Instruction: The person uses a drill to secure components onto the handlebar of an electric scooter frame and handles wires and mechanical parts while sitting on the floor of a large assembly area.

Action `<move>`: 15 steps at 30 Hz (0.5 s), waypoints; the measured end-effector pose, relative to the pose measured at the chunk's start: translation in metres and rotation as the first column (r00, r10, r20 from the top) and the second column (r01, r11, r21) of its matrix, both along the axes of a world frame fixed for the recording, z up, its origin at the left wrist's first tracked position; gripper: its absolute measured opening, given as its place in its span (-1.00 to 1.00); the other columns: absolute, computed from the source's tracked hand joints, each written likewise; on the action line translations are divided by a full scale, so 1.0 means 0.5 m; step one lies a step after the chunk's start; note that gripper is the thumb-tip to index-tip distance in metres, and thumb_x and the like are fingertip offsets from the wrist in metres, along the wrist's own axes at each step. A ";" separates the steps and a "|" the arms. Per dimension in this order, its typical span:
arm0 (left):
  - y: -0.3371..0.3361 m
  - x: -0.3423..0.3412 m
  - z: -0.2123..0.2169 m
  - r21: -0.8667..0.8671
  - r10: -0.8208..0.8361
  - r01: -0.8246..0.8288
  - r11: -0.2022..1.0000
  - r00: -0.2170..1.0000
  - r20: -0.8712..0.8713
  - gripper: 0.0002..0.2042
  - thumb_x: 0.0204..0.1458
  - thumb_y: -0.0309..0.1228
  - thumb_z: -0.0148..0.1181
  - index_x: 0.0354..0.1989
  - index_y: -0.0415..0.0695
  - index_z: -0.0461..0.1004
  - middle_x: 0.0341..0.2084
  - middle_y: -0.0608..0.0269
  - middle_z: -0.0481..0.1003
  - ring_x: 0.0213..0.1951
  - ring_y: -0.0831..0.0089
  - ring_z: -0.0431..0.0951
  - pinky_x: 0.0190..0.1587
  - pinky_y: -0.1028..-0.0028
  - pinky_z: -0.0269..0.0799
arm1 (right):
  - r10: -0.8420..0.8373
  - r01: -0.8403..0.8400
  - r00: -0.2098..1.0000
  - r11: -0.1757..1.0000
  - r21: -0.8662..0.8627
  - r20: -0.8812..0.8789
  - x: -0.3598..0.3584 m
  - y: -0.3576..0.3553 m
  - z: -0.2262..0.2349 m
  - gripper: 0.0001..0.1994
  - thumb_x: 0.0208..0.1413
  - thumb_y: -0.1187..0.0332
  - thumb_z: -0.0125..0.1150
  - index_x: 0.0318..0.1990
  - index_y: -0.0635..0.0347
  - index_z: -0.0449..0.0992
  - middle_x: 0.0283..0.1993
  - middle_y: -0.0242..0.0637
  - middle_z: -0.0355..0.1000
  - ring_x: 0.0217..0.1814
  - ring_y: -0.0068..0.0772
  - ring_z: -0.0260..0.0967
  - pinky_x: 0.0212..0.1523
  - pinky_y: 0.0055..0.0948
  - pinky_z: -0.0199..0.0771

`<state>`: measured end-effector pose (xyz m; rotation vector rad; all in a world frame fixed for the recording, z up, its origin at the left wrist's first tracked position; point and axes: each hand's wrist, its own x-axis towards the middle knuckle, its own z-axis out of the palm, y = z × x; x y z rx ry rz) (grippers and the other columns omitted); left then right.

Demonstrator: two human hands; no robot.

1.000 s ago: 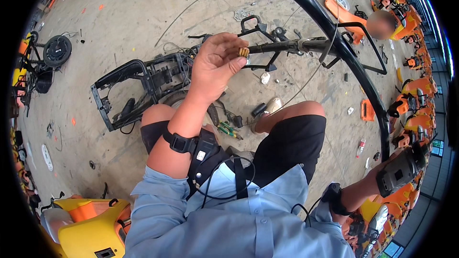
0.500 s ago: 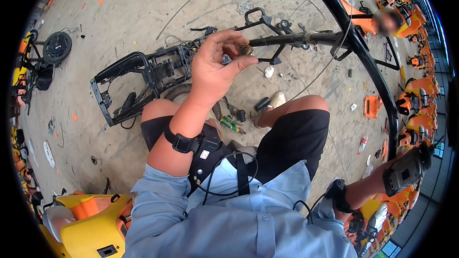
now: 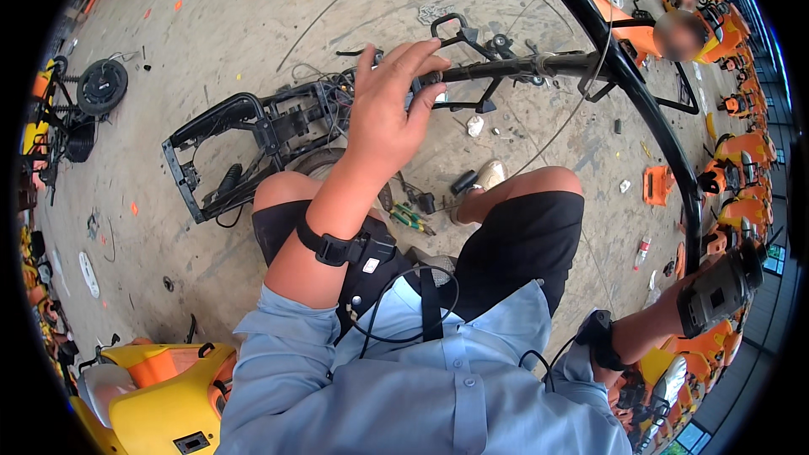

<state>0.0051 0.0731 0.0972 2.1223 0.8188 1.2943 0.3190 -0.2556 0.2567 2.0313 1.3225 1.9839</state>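
Observation:
My left hand [image 3: 390, 108] is raised in front of me, its thumb and fingers curled round the end of a straight black tube [image 3: 489, 70]. The back of the hand hides most of that end, and no small metal ring shows there. The tube joins a long curved black bar [image 3: 649, 118], which bends down on the right. My right forearm [image 3: 645, 335] reaches out to the right, near the bar's lower end. A black device [image 3: 720, 291] strapped on that arm covers my right hand, so its fingers and anything in them are hidden.
A stripped black scooter frame [image 3: 278, 131] lies on the concrete floor beyond my knees. Green-handled pliers [image 3: 410, 219] and a black cylinder [image 3: 463, 183] lie near my shoe. A thin cable [image 3: 552, 152] loops round the tube. Yellow body panels [image 3: 164, 392] stand lower left; orange scooters line the right.
My left hand has moved slightly up, its fingers now closed over the tube end. The small brass-coloured ring it held before is out of sight. The right arm has barely shifted.

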 end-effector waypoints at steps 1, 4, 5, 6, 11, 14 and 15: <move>-0.002 0.003 0.002 -0.093 -0.029 0.035 0.995 0.998 0.063 -0.58 0.20 -0.40 0.25 0.21 -0.19 0.34 -0.12 0.09 0.62 -0.01 0.38 0.60 0.09 0.34 0.46 | -0.007 0.007 1.000 1.000 0.004 0.002 0.000 0.000 0.000 -0.65 0.11 0.28 0.44 -0.01 0.26 0.59 0.01 -0.11 0.57 -0.03 -0.07 0.58 -0.03 -0.22 0.60; -0.021 0.013 0.005 -0.478 -0.089 0.299 0.826 0.907 0.413 -0.67 0.28 -0.35 0.17 0.15 -0.22 0.40 -0.13 0.09 0.61 -0.14 0.42 0.62 0.00 0.40 0.50 | -0.018 0.018 1.000 1.000 0.019 0.010 0.000 -0.001 -0.003 -0.64 0.09 0.28 0.44 0.00 0.26 0.59 0.01 -0.09 0.57 -0.02 -0.06 0.57 -0.02 -0.20 0.60; -0.017 0.012 -0.007 -0.514 -0.098 0.371 0.774 0.871 0.481 -0.69 0.30 -0.32 0.15 0.12 -0.23 0.42 -0.12 0.09 0.61 -0.19 0.44 0.61 -0.04 0.42 0.51 | -0.018 0.018 1.000 1.000 0.024 0.011 0.000 -0.001 -0.004 -0.63 0.08 0.29 0.44 0.00 0.26 0.59 0.02 -0.09 0.57 -0.02 -0.06 0.57 -0.01 -0.19 0.60; -0.014 0.010 -0.009 -0.542 -0.104 0.445 0.713 0.831 0.546 -0.69 0.32 -0.29 0.13 0.09 -0.24 0.45 -0.12 0.09 0.60 -0.23 0.46 0.60 -0.07 0.44 0.52 | -0.022 0.022 1.000 0.999 0.027 0.011 0.000 -0.002 -0.007 -0.63 0.07 0.29 0.44 0.00 0.27 0.58 0.02 -0.09 0.57 -0.01 -0.05 0.57 -0.01 -0.18 0.59; -0.021 -0.002 -0.006 -0.572 -0.029 0.589 0.570 0.710 0.703 -0.64 0.32 -0.15 0.10 0.01 -0.23 0.49 -0.17 0.18 0.55 -0.27 0.52 0.56 -0.08 0.42 0.54 | -0.033 0.033 0.999 0.999 0.042 0.009 -0.004 -0.007 -0.018 -0.60 0.04 0.30 0.45 0.01 0.27 0.58 0.03 -0.07 0.56 0.01 -0.03 0.57 0.01 -0.15 0.59; -0.028 0.001 0.010 -0.532 0.007 0.660 0.530 0.624 0.781 -0.63 0.31 -0.12 0.08 -0.01 -0.20 0.50 -0.20 0.22 0.53 -0.26 0.54 0.55 -0.05 0.38 0.56 | -0.044 0.045 0.999 0.997 0.059 -0.005 -0.009 -0.010 -0.027 -0.59 0.02 0.30 0.46 0.02 0.28 0.57 0.04 -0.05 0.56 0.02 -0.02 0.57 0.02 -0.13 0.59; -0.034 0.001 0.013 -0.529 0.022 0.671 0.519 0.609 0.793 -0.63 0.31 -0.11 0.08 -0.01 -0.20 0.50 -0.21 0.24 0.53 -0.25 0.55 0.54 -0.03 0.37 0.56 | -0.034 0.039 0.998 0.995 0.087 -0.056 -0.014 -0.008 -0.029 -0.57 0.02 0.31 0.46 0.03 0.29 0.56 0.04 -0.06 0.56 0.02 -0.05 0.57 0.02 -0.16 0.59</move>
